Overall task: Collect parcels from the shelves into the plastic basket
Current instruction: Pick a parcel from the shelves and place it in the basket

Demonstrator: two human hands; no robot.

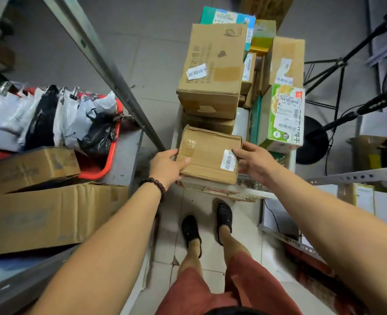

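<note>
Chinese-print stickers on the small box, the big brown box and the green carton (all too blurry to read).

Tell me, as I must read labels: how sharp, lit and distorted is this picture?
Head view: the wide lens bows the grey metal shelf post; light is even, shadows faint; edges smear; the small brown cardboard box between the left hand and right hand is sharp, with glare on its tape, yet its white label reads soft.
</note>
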